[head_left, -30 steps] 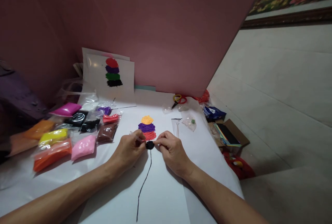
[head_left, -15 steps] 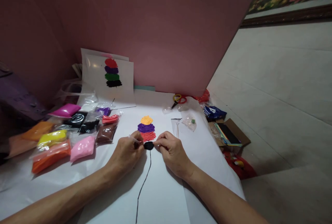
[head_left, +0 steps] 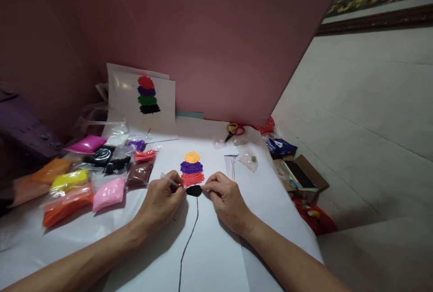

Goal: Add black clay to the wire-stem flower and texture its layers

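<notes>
On a white sheet of paper [head_left: 216, 247] lies a flat oval of black clay [head_left: 194, 191], below textured bands of coral clay [head_left: 192, 179], purple clay [head_left: 191, 167] and orange-yellow clay [head_left: 192, 156]. A thin, dark line runs from the black piece toward me. Pinched in my left hand [head_left: 164, 197] is a clear plastic modelling tool [head_left: 169, 179], its tip hidden by the fingers, close to the oval's left side. My right hand [head_left: 225, 197] is closed, thumb and forefinger at the oval's right edge.
Several bags of coloured clay, including a pink bag [head_left: 108, 194], lie at the left. A card with stacked clay bands [head_left: 149, 98] leans on the pink wall. Scissors [head_left: 234, 130] and a clear plastic fork-like tool [head_left: 233, 166] lie at the back right; an open cardboard box [head_left: 309, 170] stands beyond the table edge.
My left hand has shifted slightly, and the clear tool now sticks out farther to the left, lying flatter. My right hand stays at the black clay's edge.
</notes>
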The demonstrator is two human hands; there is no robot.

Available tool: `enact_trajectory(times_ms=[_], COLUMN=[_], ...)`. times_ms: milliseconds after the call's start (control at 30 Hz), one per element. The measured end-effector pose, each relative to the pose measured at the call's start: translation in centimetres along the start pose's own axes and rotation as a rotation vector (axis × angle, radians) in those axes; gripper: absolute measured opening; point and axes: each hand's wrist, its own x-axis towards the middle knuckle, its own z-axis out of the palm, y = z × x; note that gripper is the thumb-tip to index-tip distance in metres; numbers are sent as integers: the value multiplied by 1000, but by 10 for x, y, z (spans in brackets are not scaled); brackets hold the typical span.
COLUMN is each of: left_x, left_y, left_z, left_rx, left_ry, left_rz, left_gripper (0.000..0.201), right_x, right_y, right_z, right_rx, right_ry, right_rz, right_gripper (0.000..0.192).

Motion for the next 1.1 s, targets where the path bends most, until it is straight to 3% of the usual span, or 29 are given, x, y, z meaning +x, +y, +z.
enact_trajectory(times_ms=[267,600,1100], left_x=[4,7,8], left_y=[0,2,-4], left_z=[-3,5,8], left_rx=[-169,-269,-180], left_ry=[108,-105,-172], left_rz=[-122,-4,65], left_gripper=[14,26,23], right_x=[1,1,2], right_y=[-1,-2,0], right_z=[0,-1,-1], right_rx=[8,18,-14], right_ry=[-7,-4,-12], right_rz=[14,13,-4], right_gripper=[33,33,36])
